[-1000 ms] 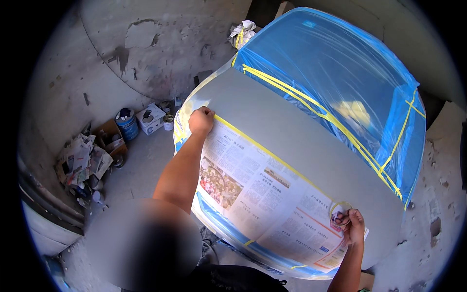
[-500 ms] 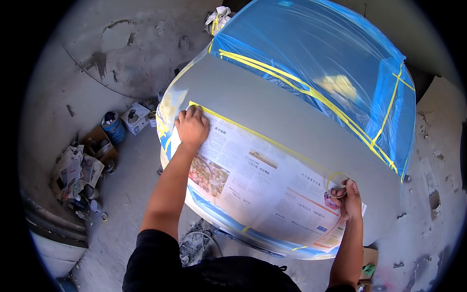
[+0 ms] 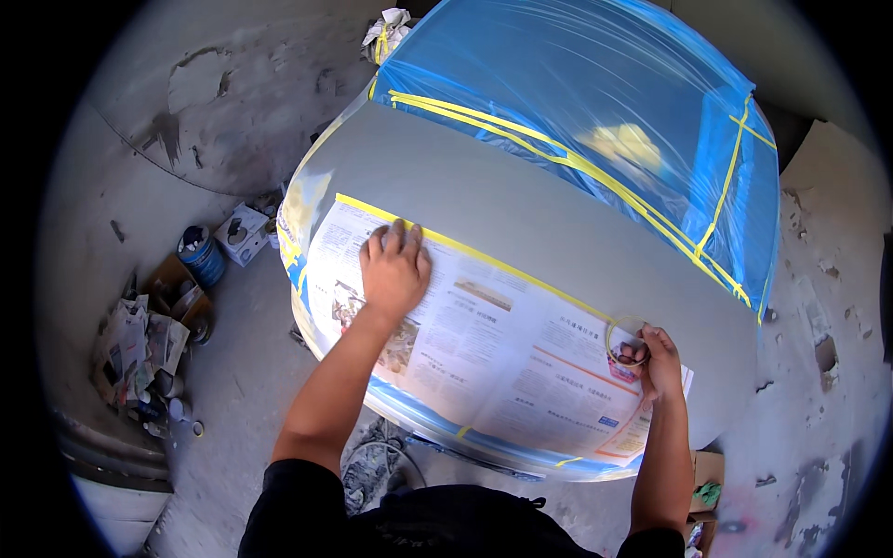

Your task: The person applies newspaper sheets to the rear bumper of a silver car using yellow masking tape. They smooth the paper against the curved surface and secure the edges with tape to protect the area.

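A sheet of newspaper [image 3: 484, 349] lies over the near part of a car's dull grey hood [image 3: 465, 172]. Yellow masking tape [image 3: 499, 263] runs along the sheet's far edge. My left hand [image 3: 395, 274] rests on the paper toward the left, its fingers stretched out and their tips touching the tape strip. At the sheet's right end, my right hand [image 3: 662, 365] grips a roll of masking tape [image 3: 610, 346], with some fingers through its ring. Whether tape runs from the roll to the strip is hard to make out.
Blue plastic film [image 3: 558, 70] taped in yellow covers the windshield. On the floor at left are a blue bucket [image 3: 203, 259], a white box [image 3: 244, 234] and crumpled newspapers [image 3: 135, 344]. A cardboard box [image 3: 707, 476] stands at lower right.
My left hand has slid right along the tape from the sheet's left corner, uncovering that corner. My right hand still holds the roll near the right end. The whole view has shifted slightly.
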{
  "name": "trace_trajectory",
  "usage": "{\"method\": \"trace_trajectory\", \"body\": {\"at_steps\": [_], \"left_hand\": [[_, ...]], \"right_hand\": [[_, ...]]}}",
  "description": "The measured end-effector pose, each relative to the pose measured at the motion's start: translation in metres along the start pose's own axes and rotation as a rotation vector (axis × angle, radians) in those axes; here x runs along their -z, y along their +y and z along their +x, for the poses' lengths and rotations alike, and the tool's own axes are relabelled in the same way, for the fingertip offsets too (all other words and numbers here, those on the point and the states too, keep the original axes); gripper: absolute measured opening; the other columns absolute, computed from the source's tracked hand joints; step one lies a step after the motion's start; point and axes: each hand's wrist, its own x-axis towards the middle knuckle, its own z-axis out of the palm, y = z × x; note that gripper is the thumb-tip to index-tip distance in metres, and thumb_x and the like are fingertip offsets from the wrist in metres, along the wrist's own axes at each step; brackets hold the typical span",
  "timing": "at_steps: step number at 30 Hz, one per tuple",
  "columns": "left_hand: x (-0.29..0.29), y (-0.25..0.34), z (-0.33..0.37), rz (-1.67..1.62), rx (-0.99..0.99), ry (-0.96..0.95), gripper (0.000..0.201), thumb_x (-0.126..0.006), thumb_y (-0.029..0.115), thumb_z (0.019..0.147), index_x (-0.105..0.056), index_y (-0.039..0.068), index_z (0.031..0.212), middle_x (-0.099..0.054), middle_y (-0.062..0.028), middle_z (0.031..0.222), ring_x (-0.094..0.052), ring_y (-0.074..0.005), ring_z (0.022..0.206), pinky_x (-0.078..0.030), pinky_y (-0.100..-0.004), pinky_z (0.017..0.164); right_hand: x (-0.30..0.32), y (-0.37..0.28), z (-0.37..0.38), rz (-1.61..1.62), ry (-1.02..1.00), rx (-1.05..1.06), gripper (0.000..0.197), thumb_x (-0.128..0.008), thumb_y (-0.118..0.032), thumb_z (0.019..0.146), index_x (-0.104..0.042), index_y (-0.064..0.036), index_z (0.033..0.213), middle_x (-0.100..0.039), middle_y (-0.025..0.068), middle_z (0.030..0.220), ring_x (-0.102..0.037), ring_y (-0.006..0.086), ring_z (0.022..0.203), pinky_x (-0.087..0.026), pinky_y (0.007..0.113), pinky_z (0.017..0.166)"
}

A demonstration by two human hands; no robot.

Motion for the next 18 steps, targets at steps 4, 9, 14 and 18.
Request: {"method": "trace_trajectory", "body": {"at_steps": [4, 9, 14, 18], "left_hand": [[0.007, 0.061, -0.016, -0.069, -0.099, -0.009, 0.046, -0.057, 0.023, 0.088, -0.063, 0.004, 0.129, -0.057, -0.0193, 0.132, -0.049, -0.039, 0.122, -0.037, -0.0542, 0.104], [0.012, 0.124, -0.03, -0.244, -0.156, -0.076, 0.051, -0.06, 0.023, 0.085, -0.057, 0.001, 0.131, -0.054, -0.0199, 0.134, -0.047, -0.0389, 0.126, -0.034, -0.0569, 0.107], [0.013, 0.159, -0.037, -0.324, -0.238, -0.136, 0.051, -0.063, 0.024, 0.084, -0.055, -0.002, 0.127, -0.052, -0.0234, 0.136, -0.046, -0.04, 0.128, -0.032, -0.0595, 0.108], [0.005, 0.163, -0.042, -0.318, -0.274, -0.144, 0.051, -0.064, 0.025, 0.084, -0.055, -0.004, 0.125, -0.051, -0.0252, 0.138, -0.046, -0.0415, 0.13, -0.03, -0.0601, 0.108]], "right_hand": [[-0.004, -0.001, -0.001, -0.007, 0.006, -0.005, 0.02, -0.058, -0.023, 0.101, -0.056, -0.0034, 0.095, -0.053, 0.0033, 0.063, -0.065, 0.0168, 0.065, -0.062, 0.037, 0.066], [0.001, 0.0, 0.0, 0.008, -0.031, 0.007, 0.021, -0.058, -0.024, 0.101, -0.058, -0.003, 0.098, -0.055, 0.004, 0.063, -0.067, 0.018, 0.067, -0.063, 0.036, 0.065], [0.019, -0.018, -0.005, -0.021, -0.199, 0.173, 0.019, -0.059, -0.02, 0.1, -0.061, -0.0014, 0.097, -0.055, 0.0034, 0.066, -0.063, 0.0157, 0.069, -0.054, 0.03, 0.07], [-0.02, -0.072, -0.023, 0.041, -0.436, 0.315, 0.019, -0.061, -0.019, 0.096, -0.064, -0.0009, 0.094, -0.054, 0.0016, 0.065, -0.054, 0.0127, 0.066, -0.047, 0.029, 0.073]]}}
